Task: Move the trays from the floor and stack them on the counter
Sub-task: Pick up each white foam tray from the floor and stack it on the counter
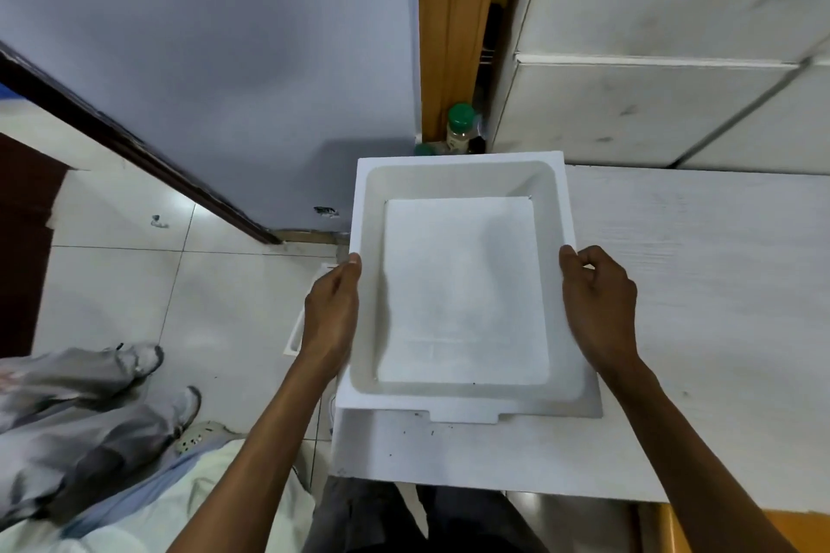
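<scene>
We hold a white tray (467,283) over the worktop's (700,283) left corner.
Our left hand (332,310) and right hand (599,301) are each closed on a side rim; another tray (298,328) lies on the floor (179,283) below.

Tray (462,283): over the counter's (700,283) left end, its left edge past the counter's edge — above the floor (134,283).
Hands: left hand (332,310) on the tray's left rim, right hand (599,305) on its right rim.
Second tray (301,328): on the floor, left of the counter, mostly hidden behind the left hand.
Bottle (459,128): behind the tray, in the gap beside the wall (224,58).
</scene>
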Available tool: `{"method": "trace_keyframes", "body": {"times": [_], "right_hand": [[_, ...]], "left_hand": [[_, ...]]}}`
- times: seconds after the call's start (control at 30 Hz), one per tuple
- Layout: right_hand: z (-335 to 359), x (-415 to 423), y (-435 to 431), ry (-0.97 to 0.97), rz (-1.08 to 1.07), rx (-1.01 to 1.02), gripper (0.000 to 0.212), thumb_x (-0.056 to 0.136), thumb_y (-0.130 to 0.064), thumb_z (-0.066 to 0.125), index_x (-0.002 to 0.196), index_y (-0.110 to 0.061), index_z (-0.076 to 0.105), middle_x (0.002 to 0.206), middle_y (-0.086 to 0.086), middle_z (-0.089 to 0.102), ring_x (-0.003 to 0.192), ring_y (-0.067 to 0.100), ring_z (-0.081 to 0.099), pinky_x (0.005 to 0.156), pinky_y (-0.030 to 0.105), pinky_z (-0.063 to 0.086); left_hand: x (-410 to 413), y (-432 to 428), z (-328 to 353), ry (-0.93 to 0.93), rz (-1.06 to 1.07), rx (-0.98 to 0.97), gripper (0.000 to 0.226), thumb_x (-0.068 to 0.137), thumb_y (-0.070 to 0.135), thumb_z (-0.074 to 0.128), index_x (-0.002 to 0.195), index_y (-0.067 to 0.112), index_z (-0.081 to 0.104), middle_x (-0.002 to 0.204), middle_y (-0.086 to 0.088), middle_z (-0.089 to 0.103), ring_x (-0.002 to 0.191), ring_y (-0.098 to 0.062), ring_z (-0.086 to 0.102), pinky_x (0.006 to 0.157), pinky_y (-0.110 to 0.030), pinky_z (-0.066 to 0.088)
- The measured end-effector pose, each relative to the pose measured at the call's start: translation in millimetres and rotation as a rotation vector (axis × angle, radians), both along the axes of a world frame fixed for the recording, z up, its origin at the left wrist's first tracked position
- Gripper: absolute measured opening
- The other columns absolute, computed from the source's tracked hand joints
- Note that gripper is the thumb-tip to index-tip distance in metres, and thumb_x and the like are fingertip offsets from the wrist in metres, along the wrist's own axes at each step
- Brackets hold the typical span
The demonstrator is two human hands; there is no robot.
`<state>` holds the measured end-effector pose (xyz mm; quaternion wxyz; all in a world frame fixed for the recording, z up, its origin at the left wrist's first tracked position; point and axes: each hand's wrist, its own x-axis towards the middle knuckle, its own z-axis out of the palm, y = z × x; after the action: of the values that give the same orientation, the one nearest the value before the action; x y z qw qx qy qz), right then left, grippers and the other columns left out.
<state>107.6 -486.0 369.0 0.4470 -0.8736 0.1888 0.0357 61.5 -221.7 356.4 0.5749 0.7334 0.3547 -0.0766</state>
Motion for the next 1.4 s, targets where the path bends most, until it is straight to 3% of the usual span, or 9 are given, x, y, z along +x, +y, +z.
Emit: {"method": "trace_keyframes", "body": {"times": [0.1, 0.27, 0.5, 0.63, 0.9, 1.03, 1.13, 1.27, 1.4], "right_hand": [[-0.1, 4.0, 4.5, 0.001, 0.024, 0.0, 0.041, 0.1, -0.036, 0.046, 0.081, -0.001, 0.053, 0.066, 0.021, 0.06, 0.055, 0.025, 0.049, 0.056, 0.031, 0.037], [-1.8, -0.9, 8.8, 0.029, 0.022, 0.016, 0.041, 0.101, -0.036, 0.044, 0.079, -0.001, 0.049, 0.055, 0.003, 0.046, 0.049, 0.016, 0.04, 0.05, 0.029, 0.033], [-1.1, -9.7, 8.8, 0.023, 0.044, -0.016, 0.044, 0.102, -0.035, 0.043, 0.078, 0.001, 0.047, 0.054, 0.003, 0.044, 0.049, 0.016, 0.04, 0.052, 0.03, 0.034], [1.5, -13.7, 10.3, 0.02, 0.046, -0.016, 0.04, 0.103, -0.034, 0.044, 0.072, -0.008, 0.042, 0.053, 0.0, 0.042, 0.047, 0.014, 0.037, 0.05, 0.03, 0.032], [-0.4, -12.8, 11.2, 0.028, 0.029, 0.025, 0.046, 0.102, -0.034, 0.043, 0.079, 0.006, 0.044, 0.058, 0.006, 0.04, 0.054, 0.018, 0.037, 0.053, 0.032, 0.031], [-0.7, -13.0, 10.4, 0.038, 0.025, 0.016, 0.042, 0.102, -0.037, 0.043, 0.084, 0.001, 0.05, 0.06, 0.005, 0.048, 0.056, 0.018, 0.045, 0.056, 0.031, 0.036], [5.3, -13.7, 10.1, 0.01, -0.015, -0.019, 0.029, 0.1, -0.04, 0.047, 0.094, -0.013, 0.054, 0.072, -0.006, 0.058, 0.064, 0.008, 0.055, 0.057, 0.024, 0.042], [11.0, -12.5, 6.4, -0.099, -0.099, -0.013, 0.027, 0.096, -0.036, 0.057, 0.112, -0.014, 0.056, 0.106, -0.002, 0.061, 0.091, 0.013, 0.059, 0.071, 0.017, 0.045], [28.0, -12.3, 23.5, -0.277, -0.001, -0.134, 0.028, 0.093, -0.031, 0.06, 0.115, -0.015, 0.056, 0.115, -0.006, 0.047, 0.107, 0.014, 0.052, 0.087, 0.026, 0.046]], "left_hand": [[2.9, 2.1, 0.6, 0.015, 0.039, 0.047, 0.054, 0.101, 0.049, 0.042, 0.125, 0.007, 0.065, 0.124, -0.015, 0.066, 0.118, -0.029, 0.06, 0.107, -0.045, 0.044], [4.4, 5.1, 3.2, 0.006, 0.0, 0.096, 0.047, 0.102, 0.047, 0.04, 0.086, 0.01, 0.064, 0.078, -0.004, 0.058, 0.075, -0.017, 0.053, 0.067, -0.026, 0.042], [-2.5, 13.8, -7.5, 0.01, -0.049, 0.064, 0.038, 0.098, 0.057, 0.041, 0.089, 0.022, 0.054, 0.089, -0.002, 0.054, 0.082, -0.016, 0.052, 0.076, -0.032, 0.043], [-5.6, 13.7, -5.0, 0.01, -0.038, 0.026, 0.065, 0.095, 0.06, 0.041, 0.083, -0.002, 0.052, 0.079, -0.006, 0.049, 0.072, -0.016, 0.045, 0.068, -0.033, 0.035], [-4.1, 12.0, -0.6, -0.017, -0.025, 0.064, 0.052, 0.1, 0.049, 0.043, 0.076, 0.002, 0.044, 0.073, -0.007, 0.04, 0.069, -0.017, 0.037, 0.065, -0.032, 0.03], [-5.0, 13.9, -2.3, -0.024, -0.024, 0.043, 0.057, 0.1, 0.05, 0.041, 0.089, -0.005, 0.052, 0.079, -0.01, 0.05, 0.073, -0.02, 0.045, 0.067, -0.032, 0.038], [-6.5, 18.5, -3.1, -0.022, -0.003, 0.027, 0.048, 0.1, 0.049, 0.04, 0.097, 0.007, 0.062, 0.093, -0.005, 0.064, 0.086, -0.019, 0.057, 0.078, -0.032, 0.047], [-4.6, 27.7, 1.0, -0.045, 0.01, 0.035, 0.044, 0.103, 0.041, 0.038, 0.096, 0.004, 0.06, 0.088, -0.008, 0.063, 0.077, -0.02, 0.056, 0.068, -0.031, 0.045], [-3.3, 41.3, 5.8, -0.082, 0.04, 0.028, 0.036, 0.103, 0.041, 0.039, 0.097, 0.014, 0.062, 0.091, -0.003, 0.068, 0.079, -0.02, 0.062, 0.073, -0.037, 0.053]]}}
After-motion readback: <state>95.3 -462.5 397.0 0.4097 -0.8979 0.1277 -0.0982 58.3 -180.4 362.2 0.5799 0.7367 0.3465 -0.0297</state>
